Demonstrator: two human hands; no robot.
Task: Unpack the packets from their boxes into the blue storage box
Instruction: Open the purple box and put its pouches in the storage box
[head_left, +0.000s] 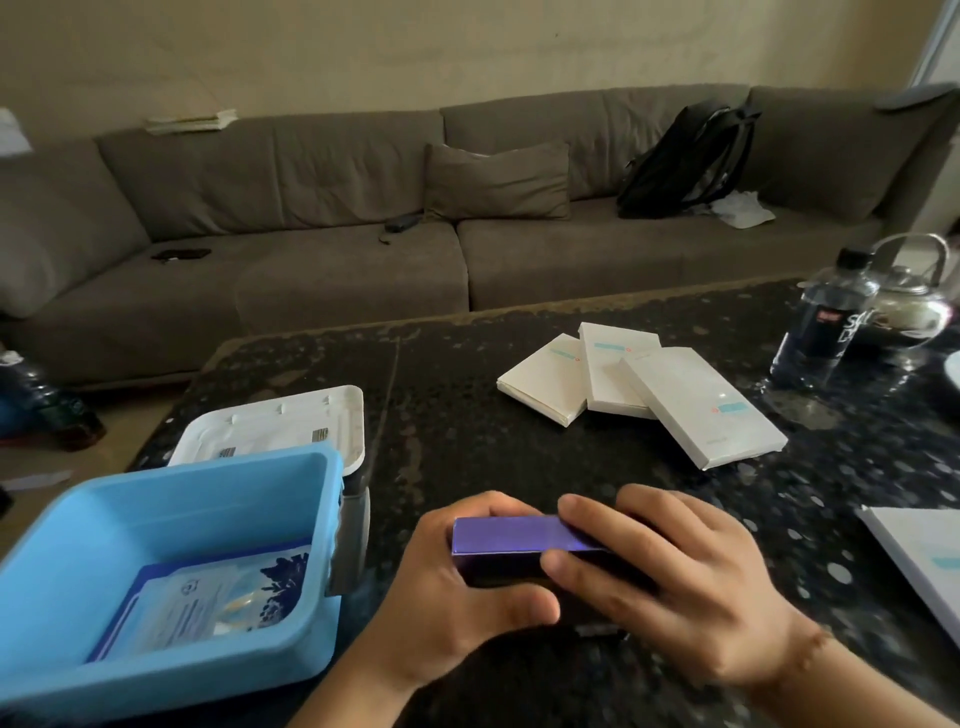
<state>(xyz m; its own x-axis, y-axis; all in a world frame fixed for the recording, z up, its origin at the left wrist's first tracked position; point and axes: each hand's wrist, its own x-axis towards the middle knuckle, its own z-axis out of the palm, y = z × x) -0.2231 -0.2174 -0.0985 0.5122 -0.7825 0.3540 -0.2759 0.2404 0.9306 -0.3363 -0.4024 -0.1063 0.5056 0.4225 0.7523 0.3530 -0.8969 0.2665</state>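
Observation:
A shiny purple box (511, 540) is held low over the dark table between both hands. My left hand (447, 608) grips its left end from below. My right hand (670, 582) wraps its right end, fingers over the top. The blue storage box (156, 499) stands open at the near left, with a clear-and-blue packet (208, 603) lying flat inside. Three white boxes (644, 389) lie overlapping on the table beyond my hands, to the right.
The storage box's white lid (280, 426) lies upside down behind it. A water bottle (821, 322) and a metal kettle (914, 296) stand at the far right. Another white box (919, 561) pokes in at the right edge. A grey sofa (363, 223) runs behind the table.

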